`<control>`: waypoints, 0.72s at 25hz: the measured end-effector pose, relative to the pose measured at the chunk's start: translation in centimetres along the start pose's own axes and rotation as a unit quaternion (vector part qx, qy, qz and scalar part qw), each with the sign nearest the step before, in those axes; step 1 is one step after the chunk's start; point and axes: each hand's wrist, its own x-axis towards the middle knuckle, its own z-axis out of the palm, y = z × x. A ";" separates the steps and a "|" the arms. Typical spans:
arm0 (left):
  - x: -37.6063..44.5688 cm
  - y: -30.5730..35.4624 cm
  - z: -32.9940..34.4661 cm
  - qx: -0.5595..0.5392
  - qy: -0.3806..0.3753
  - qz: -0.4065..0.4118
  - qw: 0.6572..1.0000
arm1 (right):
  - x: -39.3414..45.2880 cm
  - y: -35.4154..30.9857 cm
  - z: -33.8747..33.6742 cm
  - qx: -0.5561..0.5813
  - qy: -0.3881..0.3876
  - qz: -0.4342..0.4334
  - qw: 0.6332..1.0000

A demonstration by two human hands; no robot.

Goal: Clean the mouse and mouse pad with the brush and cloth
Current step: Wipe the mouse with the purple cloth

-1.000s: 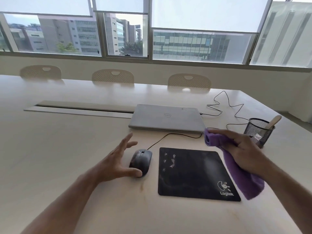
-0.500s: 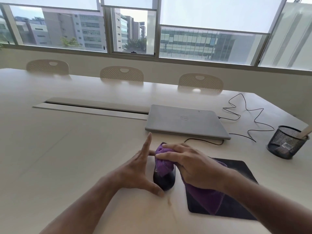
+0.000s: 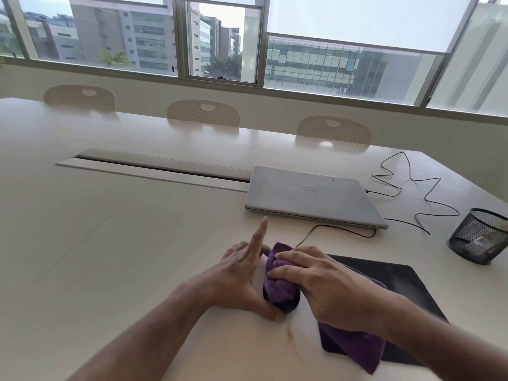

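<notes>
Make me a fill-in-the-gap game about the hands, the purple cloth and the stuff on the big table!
1. The right hand presses a fuzzy ____ cloth onto the black computer mouse.
2. The left hand steadies the mouse with its ____ at the near end.
3. The silver laptop has its lid ____.
4. The flat black mouse pad lies to the ____ of the mouse.

Missing words: purple; thumb; closed; right
</notes>
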 end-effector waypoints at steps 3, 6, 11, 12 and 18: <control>0.0 0.0 0.0 0.003 -0.001 -0.009 1.000 | 1.3 0.6 -0.4 0.016 0.012 0.025 0.999; 0.1 0.2 0.1 0.011 0.003 -0.013 1.000 | 2.1 -0.9 -0.3 0.015 -0.006 0.004 1.000; 0.0 0.2 0.1 0.015 0.006 -0.011 1.000 | -1.1 0.1 -0.6 0.047 -0.014 0.002 0.999; 0.0 0.1 0.0 0.016 0.004 -0.013 1.000 | -1.3 0.8 -0.8 0.063 -0.016 0.021 0.998; 0.2 -0.1 0.0 -0.005 -0.011 -0.026 1.000 | 2.6 1.7 -0.4 0.108 -0.034 0.055 0.992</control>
